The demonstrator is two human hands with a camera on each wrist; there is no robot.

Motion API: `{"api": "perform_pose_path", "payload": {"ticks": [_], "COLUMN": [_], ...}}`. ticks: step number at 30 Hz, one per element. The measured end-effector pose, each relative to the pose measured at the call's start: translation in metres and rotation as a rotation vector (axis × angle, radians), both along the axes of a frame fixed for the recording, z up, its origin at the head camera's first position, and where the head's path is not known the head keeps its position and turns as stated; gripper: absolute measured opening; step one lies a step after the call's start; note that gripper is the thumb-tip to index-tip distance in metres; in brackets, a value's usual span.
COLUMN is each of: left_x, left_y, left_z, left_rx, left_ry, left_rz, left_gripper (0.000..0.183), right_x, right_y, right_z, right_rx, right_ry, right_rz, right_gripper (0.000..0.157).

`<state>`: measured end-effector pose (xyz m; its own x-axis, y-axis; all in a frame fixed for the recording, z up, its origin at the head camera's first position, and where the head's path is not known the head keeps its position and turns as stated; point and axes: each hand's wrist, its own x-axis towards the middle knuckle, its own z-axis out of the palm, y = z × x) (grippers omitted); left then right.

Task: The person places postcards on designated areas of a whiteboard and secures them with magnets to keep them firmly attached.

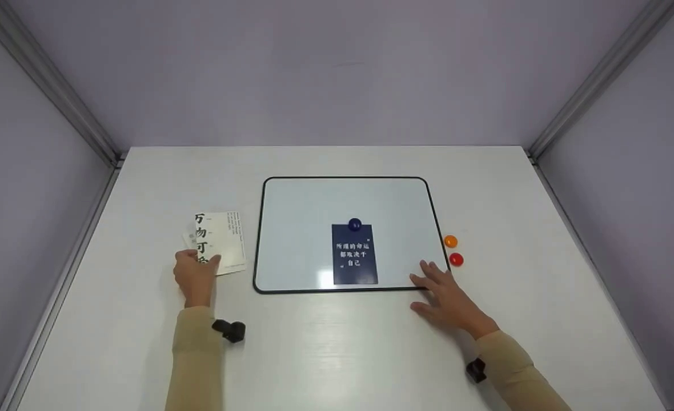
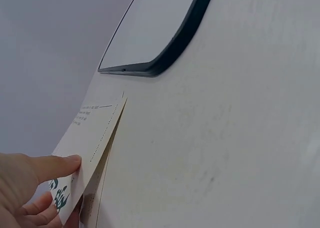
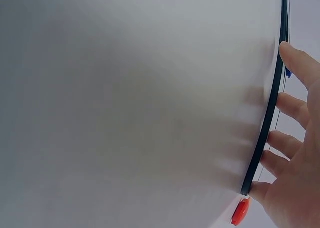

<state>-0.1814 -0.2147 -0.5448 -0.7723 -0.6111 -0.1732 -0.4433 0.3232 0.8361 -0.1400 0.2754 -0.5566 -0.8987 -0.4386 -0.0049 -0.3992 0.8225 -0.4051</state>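
My left hand (image 1: 195, 278) pinches a white card (image 1: 227, 237) with black characters at the table's left, thumb on its face and fingers beneath. In the left wrist view the card (image 2: 95, 133) is tilted up off another card (image 2: 95, 198) below it. My right hand (image 1: 445, 297) is spread with relaxed fingers over the lower right corner of a black-framed whiteboard (image 1: 297, 228) and holds nothing. On the whiteboard lies a dark blue card (image 1: 354, 271) with white characters, a dark blue round magnet (image 1: 354, 224) on its top edge.
An orange round magnet (image 1: 450, 241) and a red one (image 1: 456, 260) lie just right of the whiteboard. Black cameras (image 1: 231, 330) sit at both wrists. Pale walls (image 1: 337, 74) enclose the white table (image 1: 325, 354) at the back and sides.
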Motion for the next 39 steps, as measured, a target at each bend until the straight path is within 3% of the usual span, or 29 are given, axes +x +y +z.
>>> {"api": "perform_pose_path", "payload": {"ticks": [15, 23, 28, 39], "left_x": [0.005, 0.009, 0.009, 0.009], "left_y": [-0.002, 0.004, 0.008, 0.007], "left_z": [0.004, 0.005, 0.009, 0.016], "left_rx": [0.189, 0.186, 0.187, 0.19], "left_ry": [0.052, 0.08, 0.077, 0.089], "left_rz": [0.052, 0.006, -0.019, -0.037], "left_gripper": [0.049, 0.045, 0.044, 0.048], "right_x": [0.0, 0.0, 0.0, 0.0], "right_y": [0.0, 0.005, 0.008, 0.007], "right_z": [-0.001, 0.001, 0.002, 0.005], "right_rx": [0.016, 0.085, 0.072, 0.085], "right_ry": [-0.019, -0.04, -0.035, -0.038], "right_rz": [-0.005, 0.043, 0.076, 0.077], "right_gripper": [0.063, 0.066, 0.067, 0.067]}}
